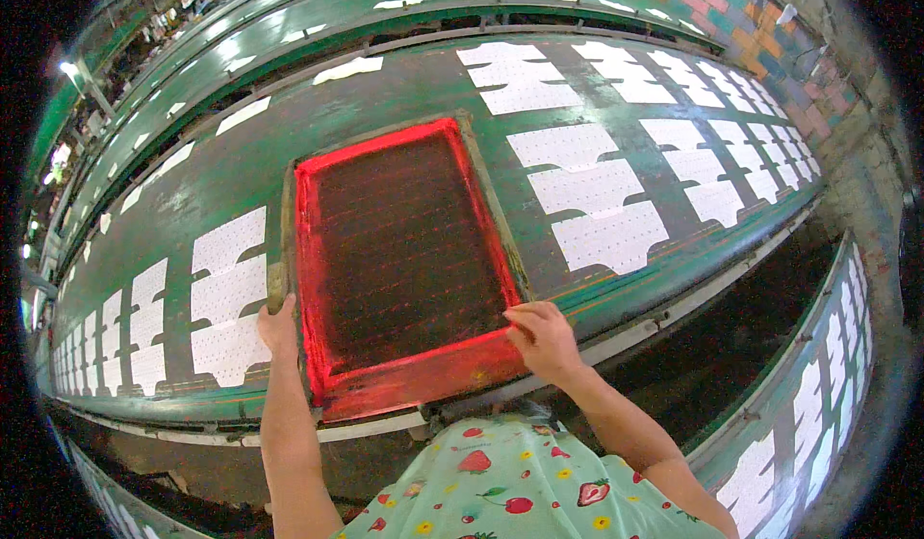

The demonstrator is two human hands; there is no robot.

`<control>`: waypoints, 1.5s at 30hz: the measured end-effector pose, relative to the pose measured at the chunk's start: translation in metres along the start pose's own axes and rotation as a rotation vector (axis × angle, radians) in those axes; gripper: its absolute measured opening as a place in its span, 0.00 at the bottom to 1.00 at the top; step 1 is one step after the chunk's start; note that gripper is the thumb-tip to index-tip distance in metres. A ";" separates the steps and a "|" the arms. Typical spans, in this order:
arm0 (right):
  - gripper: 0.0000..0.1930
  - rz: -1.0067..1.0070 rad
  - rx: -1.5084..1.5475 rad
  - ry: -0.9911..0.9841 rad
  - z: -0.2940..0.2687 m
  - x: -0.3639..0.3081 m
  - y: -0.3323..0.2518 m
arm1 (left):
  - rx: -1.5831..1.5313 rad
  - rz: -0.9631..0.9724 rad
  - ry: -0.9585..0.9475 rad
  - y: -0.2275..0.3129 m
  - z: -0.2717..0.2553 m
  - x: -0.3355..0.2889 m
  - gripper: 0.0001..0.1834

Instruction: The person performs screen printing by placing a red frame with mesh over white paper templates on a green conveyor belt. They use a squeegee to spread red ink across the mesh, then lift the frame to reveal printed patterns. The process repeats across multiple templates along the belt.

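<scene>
A rectangular screen printing frame with dark mesh and a red-smeared border lies in front of me on a long green table. My left hand is closed on the frame's left side, toward its near end. Near the lower right corner, my right hand has its fingers curled over the frame's edge. White dotted fabric pieces lie flat just left of the frame. More cut white pieces sit to its right. What lies beneath the mesh is hard to make out.
Rows of white pieces run along the table both ways. A second green table stretches beyond it. Another table with white pieces stands behind at the lower right. A patchwork brick wall rises at the far right. A lit lamp hangs at left.
</scene>
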State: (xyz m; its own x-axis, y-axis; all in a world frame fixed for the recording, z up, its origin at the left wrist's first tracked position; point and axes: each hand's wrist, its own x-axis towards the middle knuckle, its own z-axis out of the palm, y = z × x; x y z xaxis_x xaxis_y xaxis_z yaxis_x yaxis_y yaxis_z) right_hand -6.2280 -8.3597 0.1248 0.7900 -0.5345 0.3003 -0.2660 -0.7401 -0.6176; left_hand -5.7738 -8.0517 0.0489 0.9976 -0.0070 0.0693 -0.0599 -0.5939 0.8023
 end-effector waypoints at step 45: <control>0.26 0.699 0.544 0.081 -0.139 0.047 0.171 | -0.571 -0.173 -0.141 0.141 0.106 -0.108 0.22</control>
State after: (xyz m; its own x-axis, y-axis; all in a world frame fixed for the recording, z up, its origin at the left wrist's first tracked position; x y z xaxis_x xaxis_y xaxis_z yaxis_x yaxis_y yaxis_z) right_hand -6.3133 -8.5681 0.1339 0.4983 -0.8339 -0.2371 -0.3575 0.0515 -0.9325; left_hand -5.8859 -8.2195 0.0915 0.9873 -0.0783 -0.1382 0.1327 -0.0713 0.9886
